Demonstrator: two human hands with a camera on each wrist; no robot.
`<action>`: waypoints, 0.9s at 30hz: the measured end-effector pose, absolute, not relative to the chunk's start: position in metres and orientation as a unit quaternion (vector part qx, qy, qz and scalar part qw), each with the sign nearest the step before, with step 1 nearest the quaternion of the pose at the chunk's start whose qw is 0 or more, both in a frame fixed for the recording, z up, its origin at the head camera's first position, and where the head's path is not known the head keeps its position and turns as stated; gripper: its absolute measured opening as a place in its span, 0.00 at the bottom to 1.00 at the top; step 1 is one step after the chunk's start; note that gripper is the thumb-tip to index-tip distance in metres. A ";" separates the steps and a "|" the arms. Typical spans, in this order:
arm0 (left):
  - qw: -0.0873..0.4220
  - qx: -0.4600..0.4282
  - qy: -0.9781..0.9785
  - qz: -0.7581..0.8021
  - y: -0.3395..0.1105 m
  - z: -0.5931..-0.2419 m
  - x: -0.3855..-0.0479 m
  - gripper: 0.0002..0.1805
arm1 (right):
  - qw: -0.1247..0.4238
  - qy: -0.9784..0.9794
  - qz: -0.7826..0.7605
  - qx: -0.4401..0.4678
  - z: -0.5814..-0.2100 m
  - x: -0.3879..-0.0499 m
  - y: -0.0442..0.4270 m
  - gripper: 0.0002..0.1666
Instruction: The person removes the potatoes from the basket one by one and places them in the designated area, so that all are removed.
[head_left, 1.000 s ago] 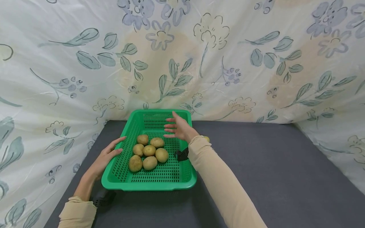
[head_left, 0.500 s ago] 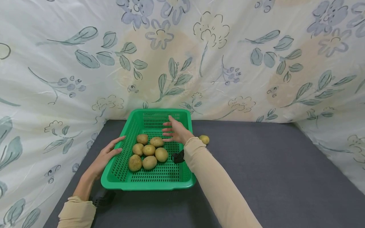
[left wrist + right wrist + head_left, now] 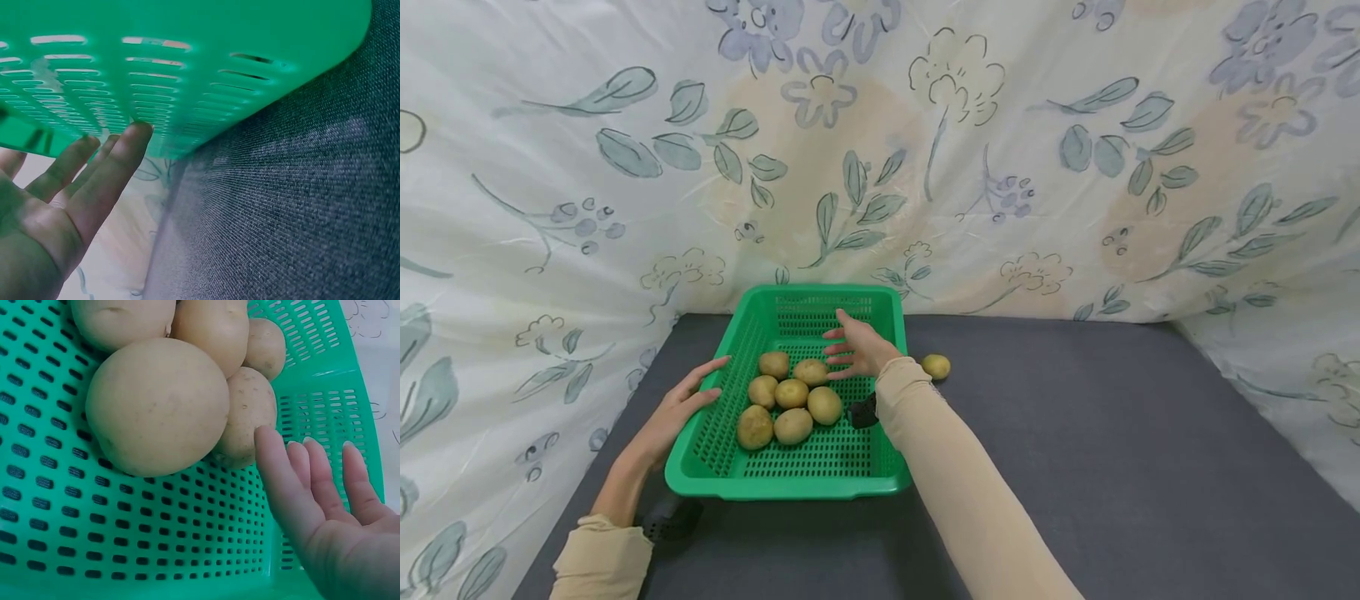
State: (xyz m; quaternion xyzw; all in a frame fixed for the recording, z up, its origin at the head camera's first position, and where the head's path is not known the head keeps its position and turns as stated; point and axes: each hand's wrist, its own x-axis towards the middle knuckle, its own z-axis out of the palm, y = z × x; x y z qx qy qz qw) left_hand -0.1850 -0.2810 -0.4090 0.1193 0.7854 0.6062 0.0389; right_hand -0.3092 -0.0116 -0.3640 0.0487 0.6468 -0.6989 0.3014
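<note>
A: anything different from a second ago?
B: yeah, the right hand (image 3: 861, 346) has drifted left over the green basket (image 3: 790, 488), closer to the potatoes (image 3: 792, 394).
A: that all?
B: the sleeve (image 3: 958, 475) shifted too, so the loose potato (image 3: 936, 367) outside shows almost whole, not just a sliver.

No text, label, brand, number or sign can be read in any of the three views. No lettering can be made out on the basket (image 3: 790, 488), the potatoes (image 3: 792, 393) or the worktop (image 3: 1112, 450); the cloth (image 3: 880, 275) is printed with flowers and leaves only.
</note>
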 end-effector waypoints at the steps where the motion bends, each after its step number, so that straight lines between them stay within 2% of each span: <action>1: 0.039 0.120 0.785 0.606 -0.281 -0.409 -0.185 0.30 | 0.302 0.650 -0.696 0.047 -0.364 -0.309 -0.012 0.36; 17: 0.034 0.118 0.797 0.591 -0.283 -0.409 -0.184 0.30 | 0.323 0.729 -0.602 0.042 -0.355 -0.287 -0.013 0.36; 27: 0.040 0.123 0.796 0.591 -0.282 -0.408 -0.185 0.30 | 0.324 0.756 -0.561 0.097 -0.366 -0.286 -0.017 0.34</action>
